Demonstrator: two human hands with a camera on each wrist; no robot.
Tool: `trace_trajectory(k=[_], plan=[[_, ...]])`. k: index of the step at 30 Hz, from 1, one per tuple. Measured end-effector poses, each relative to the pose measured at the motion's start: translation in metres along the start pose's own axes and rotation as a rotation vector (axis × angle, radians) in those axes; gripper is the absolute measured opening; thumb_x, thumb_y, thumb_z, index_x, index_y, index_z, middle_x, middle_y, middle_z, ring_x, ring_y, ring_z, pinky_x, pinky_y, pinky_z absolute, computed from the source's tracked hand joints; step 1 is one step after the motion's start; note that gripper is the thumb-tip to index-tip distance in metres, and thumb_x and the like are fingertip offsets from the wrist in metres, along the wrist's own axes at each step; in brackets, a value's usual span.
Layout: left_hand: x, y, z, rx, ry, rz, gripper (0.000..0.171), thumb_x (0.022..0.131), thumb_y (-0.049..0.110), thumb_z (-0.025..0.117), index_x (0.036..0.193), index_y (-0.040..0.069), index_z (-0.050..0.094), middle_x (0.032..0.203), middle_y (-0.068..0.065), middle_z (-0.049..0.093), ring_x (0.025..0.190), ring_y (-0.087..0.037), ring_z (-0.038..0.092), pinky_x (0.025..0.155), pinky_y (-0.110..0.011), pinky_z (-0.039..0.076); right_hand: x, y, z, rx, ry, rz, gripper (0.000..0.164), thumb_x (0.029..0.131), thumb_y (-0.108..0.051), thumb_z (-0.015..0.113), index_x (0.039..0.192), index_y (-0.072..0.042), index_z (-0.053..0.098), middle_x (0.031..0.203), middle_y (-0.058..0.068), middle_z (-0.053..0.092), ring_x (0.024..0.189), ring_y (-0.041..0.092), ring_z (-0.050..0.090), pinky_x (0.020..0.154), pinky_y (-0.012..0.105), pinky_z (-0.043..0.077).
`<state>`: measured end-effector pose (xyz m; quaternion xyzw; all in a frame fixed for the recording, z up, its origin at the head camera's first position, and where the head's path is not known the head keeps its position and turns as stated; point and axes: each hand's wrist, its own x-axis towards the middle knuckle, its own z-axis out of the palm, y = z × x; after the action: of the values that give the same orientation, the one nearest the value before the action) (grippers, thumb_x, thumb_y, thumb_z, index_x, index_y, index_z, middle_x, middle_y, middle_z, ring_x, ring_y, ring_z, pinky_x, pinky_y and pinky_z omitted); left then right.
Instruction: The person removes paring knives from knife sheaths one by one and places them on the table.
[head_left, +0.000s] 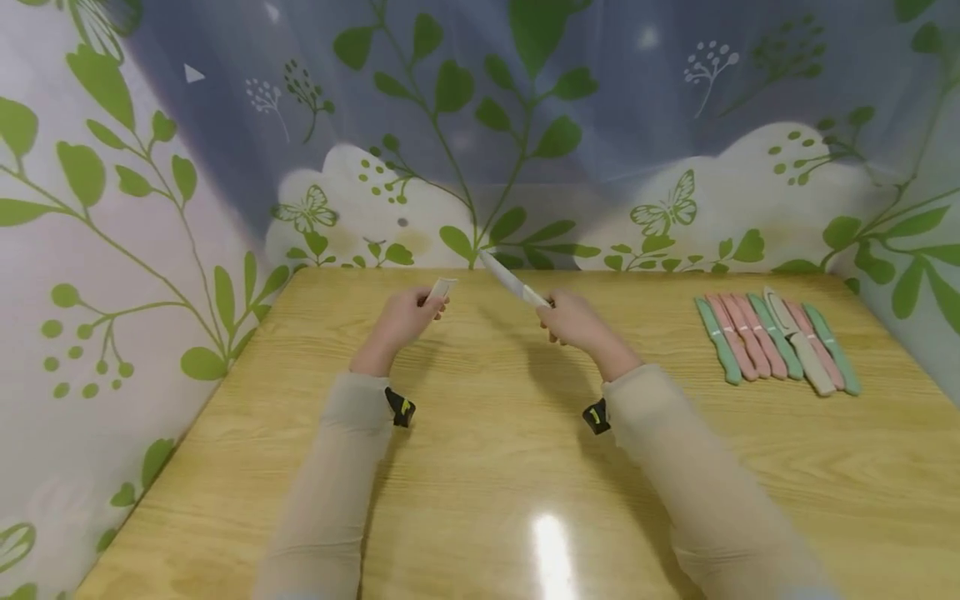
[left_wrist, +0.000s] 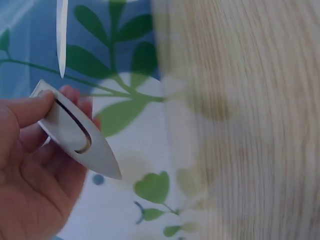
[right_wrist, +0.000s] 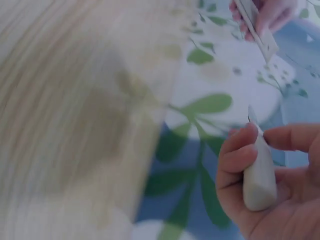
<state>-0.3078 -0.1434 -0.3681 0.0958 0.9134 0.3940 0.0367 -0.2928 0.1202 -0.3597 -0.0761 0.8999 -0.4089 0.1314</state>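
Over the far part of the table, my left hand [head_left: 405, 321] pinches a cream knife sheath [left_wrist: 72, 131] between thumb and fingers. The sheath has a pointed end and a curved slot along its face. To the right, my right hand [head_left: 579, 323] grips a small knife [head_left: 504, 275] by its cream handle. Its bare blade points up and to the left, toward the sheath. Knife and sheath are apart, with a gap between them. In the right wrist view the knife handle [right_wrist: 260, 177] lies across the palm, the fingers curled round it.
At the right of the wooden table [head_left: 480, 467] lies a row of several sheathed knives with green, pink and cream handles, among them a cream knife [head_left: 804, 350] and a green knife [head_left: 717, 340]. A leaf-patterned cloth [head_left: 420, 217] stands behind the table and along its sides.
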Motion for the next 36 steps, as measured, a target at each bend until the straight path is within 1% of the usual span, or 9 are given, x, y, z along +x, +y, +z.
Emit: trace_trajectory(k=[6,10,13,15,19,27,31,34,36], plan=[[0.017,-0.008,-0.01,0.114,0.014,-0.074,0.037,0.104,0.028,0.045,0.126,0.004,0.062,0.122,-0.022,0.062,0.083,-0.023,0.052,0.069,-0.032,0.042,0.035,-0.008,0.031,0.28,0.016,0.097,0.041,0.097,-0.011,0.043,0.131,0.013,0.046,0.108,0.025,0.059,0.07,0.018,0.064,0.07,0.032,0.057],[0.028,-0.017,-0.015,0.108,-0.043,-0.145,0.039,0.104,0.029,0.046,0.124,-0.001,0.059,0.122,-0.022,0.06,0.094,-0.026,0.054,0.081,-0.038,0.045,0.074,0.009,0.057,0.416,0.067,0.072,0.03,0.088,-0.011,0.057,0.11,0.009,0.062,0.097,0.018,0.064,0.071,0.019,0.061,0.064,0.03,0.054],[0.037,-0.027,-0.02,0.098,-0.041,-0.188,0.035,0.101,0.029,0.053,0.115,-0.003,0.059,0.118,-0.021,0.06,0.096,-0.027,0.057,0.086,-0.04,0.048,0.111,0.027,0.077,0.438,0.09,0.107,0.022,0.085,-0.017,0.066,0.096,0.002,0.068,0.085,0.008,0.061,0.066,0.016,0.054,0.057,0.028,0.047],[0.044,-0.035,-0.022,0.09,-0.03,-0.203,0.032,0.098,0.029,0.058,0.091,-0.002,0.059,0.092,-0.017,0.062,0.079,-0.024,0.057,0.076,-0.036,0.049,0.135,0.036,0.088,0.448,0.1,0.158,0.022,0.084,-0.018,0.07,0.092,0.003,0.066,0.079,0.008,0.058,0.061,0.015,0.049,0.054,0.027,0.044],[0.055,-0.048,-0.026,0.087,-0.046,-0.276,0.047,0.096,0.026,0.062,0.06,0.008,0.039,0.054,-0.001,0.038,0.054,-0.016,0.039,0.064,-0.03,0.041,0.14,0.028,0.099,0.452,0.097,0.192,0.031,0.079,-0.021,0.08,0.09,0.004,0.066,0.079,0.008,0.061,0.061,0.016,0.054,0.057,0.028,0.047],[0.062,-0.05,-0.029,0.108,-0.162,-0.339,0.043,0.098,0.013,0.058,0.06,0.01,0.038,0.053,0.004,0.043,0.059,-0.011,0.05,0.081,-0.036,0.049,0.206,0.063,0.126,0.261,0.137,0.164,0.039,0.07,-0.024,0.087,0.085,0.005,0.066,0.078,0.012,0.064,0.064,0.021,0.062,0.061,0.029,0.051],[0.066,-0.05,-0.027,0.1,-0.219,-0.336,0.042,0.098,0.013,0.058,0.06,0.011,0.038,0.057,0.003,0.047,0.06,-0.012,0.053,0.085,-0.038,0.049,0.201,0.046,0.129,0.243,0.142,0.177,0.05,0.067,-0.026,0.09,0.096,0.006,0.064,0.088,0.013,0.065,0.073,0.02,0.066,0.069,0.026,0.053],[0.074,-0.055,-0.025,0.107,-0.242,-0.347,0.039,0.098,0.014,0.058,0.062,0.01,0.042,0.06,0.001,0.054,0.061,-0.012,0.057,0.085,-0.036,0.05,0.16,0.003,0.122,0.172,0.135,0.189,0.049,0.072,-0.024,0.086,0.103,0.007,0.064,0.099,0.016,0.066,0.086,0.023,0.065,0.08,0.027,0.052],[0.093,-0.075,-0.021,0.12,-0.258,-0.346,0.038,0.096,0.018,0.062,0.062,0.011,0.046,0.062,0.0,0.06,0.061,-0.011,0.06,0.078,-0.032,0.051,0.139,-0.018,0.121,0.135,0.138,0.181,0.043,0.076,-0.021,0.083,0.102,0.007,0.064,0.097,0.015,0.066,0.084,0.023,0.065,0.078,0.028,0.053]])
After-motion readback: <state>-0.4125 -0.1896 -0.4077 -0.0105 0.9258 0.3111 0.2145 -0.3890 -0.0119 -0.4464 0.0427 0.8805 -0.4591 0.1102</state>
